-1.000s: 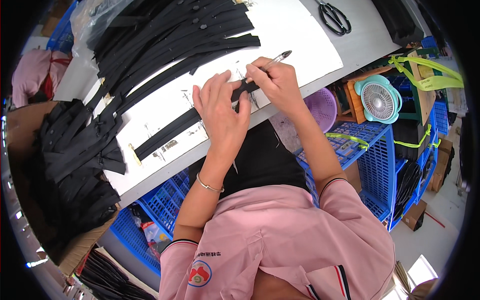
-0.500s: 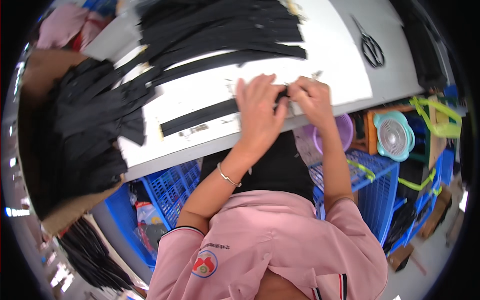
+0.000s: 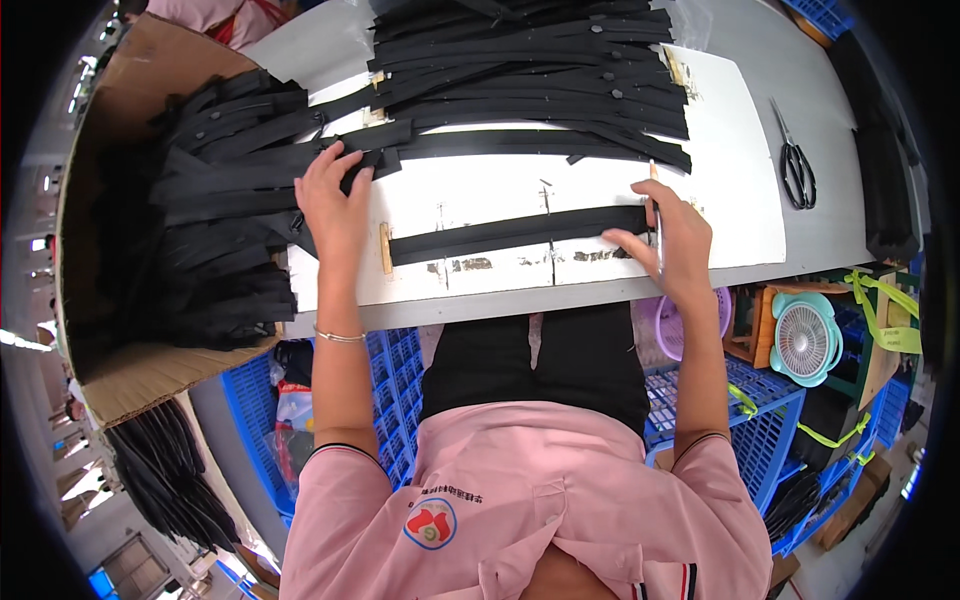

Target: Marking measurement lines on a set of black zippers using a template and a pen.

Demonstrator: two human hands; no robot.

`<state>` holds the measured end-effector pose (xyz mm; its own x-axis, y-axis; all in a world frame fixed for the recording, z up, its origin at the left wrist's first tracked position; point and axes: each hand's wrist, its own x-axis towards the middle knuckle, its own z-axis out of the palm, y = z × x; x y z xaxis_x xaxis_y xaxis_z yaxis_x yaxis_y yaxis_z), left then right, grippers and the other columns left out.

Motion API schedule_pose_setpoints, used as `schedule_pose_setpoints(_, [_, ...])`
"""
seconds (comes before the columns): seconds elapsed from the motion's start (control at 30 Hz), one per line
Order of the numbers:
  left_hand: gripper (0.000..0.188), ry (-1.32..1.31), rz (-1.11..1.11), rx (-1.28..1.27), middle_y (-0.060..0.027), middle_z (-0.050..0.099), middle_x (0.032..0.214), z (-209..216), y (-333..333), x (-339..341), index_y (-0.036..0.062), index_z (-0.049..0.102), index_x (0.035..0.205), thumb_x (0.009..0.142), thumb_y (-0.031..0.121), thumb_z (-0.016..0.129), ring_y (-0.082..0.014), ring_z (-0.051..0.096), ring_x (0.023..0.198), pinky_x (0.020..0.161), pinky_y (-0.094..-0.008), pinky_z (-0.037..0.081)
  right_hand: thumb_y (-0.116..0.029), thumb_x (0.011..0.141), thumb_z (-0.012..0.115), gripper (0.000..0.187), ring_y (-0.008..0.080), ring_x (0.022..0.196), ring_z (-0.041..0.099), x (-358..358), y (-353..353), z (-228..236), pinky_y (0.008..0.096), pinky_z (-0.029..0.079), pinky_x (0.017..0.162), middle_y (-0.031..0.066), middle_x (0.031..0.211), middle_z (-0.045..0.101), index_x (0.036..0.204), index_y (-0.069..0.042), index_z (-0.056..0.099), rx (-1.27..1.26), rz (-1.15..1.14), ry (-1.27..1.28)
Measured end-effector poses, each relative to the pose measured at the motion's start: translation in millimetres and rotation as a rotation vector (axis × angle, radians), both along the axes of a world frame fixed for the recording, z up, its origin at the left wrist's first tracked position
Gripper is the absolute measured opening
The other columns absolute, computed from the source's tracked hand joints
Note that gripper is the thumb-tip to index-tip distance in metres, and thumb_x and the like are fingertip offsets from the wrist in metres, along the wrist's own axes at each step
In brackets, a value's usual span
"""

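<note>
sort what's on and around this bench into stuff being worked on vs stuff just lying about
In hand:
left hand on the strip pile
right hand with a pen, pressing the end of the black strip
white board with marks
strips at the back

Lying about:
scissors
fan
purple basket
blue crates

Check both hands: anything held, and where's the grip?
Right hand holds a thin pen-like tool at its lower shaft, fingertips pressing the black strip's right end. Left hand rests on the black strip pile, no clear grip.
</note>
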<state>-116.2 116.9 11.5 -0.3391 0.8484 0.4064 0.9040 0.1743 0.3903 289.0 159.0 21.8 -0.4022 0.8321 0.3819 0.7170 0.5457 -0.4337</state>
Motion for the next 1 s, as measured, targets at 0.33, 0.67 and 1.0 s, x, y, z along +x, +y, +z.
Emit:
schedule_pose_setpoints(0.33, [0.017, -0.304, -0.069, 0.363, -0.0057, 0.075, 0.11, 41.9, 1.7, 13.2, 0.0055, 0.073, 0.116, 0.103, 0.009, 0.062, -0.014, 0.069, 0.096, 0.094, -0.0291, 0.051, -0.037, 0.082, 0.086, 0.051, 0.0238, 0.069, 0.064, -33.3, 46.8, -3.3, 0.035, 0.051, 0.063, 0.0074, 0.091, 0.069, 0.117, -0.008, 0.062, 0.075, -0.196, 0.059])
schedule_pose_setpoints(0.67, [0.021, -0.319, -0.712, -0.162, -0.0105, 0.074, 0.099, 23.1, 14.8, 161.5, 0.0051, 0.076, 0.111, 0.091, 0.01, 0.074, -0.028, 0.072, 0.086, 0.078, -0.0345, 0.056, -0.007, 0.087, 0.079, 0.026, 0.0292, 0.086, 0.07, -46.0, -47.4, -11.5, 0.038, 0.052, 0.074, 0.0095, 0.097, 0.073, 0.11, -0.005, 0.068, 0.205, -0.195, 0.33])
schedule_pose_setpoints(1.0, [0.02, -0.198, -0.626, 0.057, -0.011, 0.074, 0.102, 6.8, 10.7, 141.0, 0.004, 0.076, 0.109, 0.091, 0.011, 0.075, -0.0292, 0.069, 0.094, 0.084, -0.0364, 0.055, -0.014, 0.079, 0.084, 0.051, 0.034, 0.113, 0.062, 20.0, -58.3, -31.8, 0.0479, 0.046, 0.1, 0.0088, 0.123, 0.071, 0.125, -0.005, 0.065, 0.331, -0.178, 0.012])
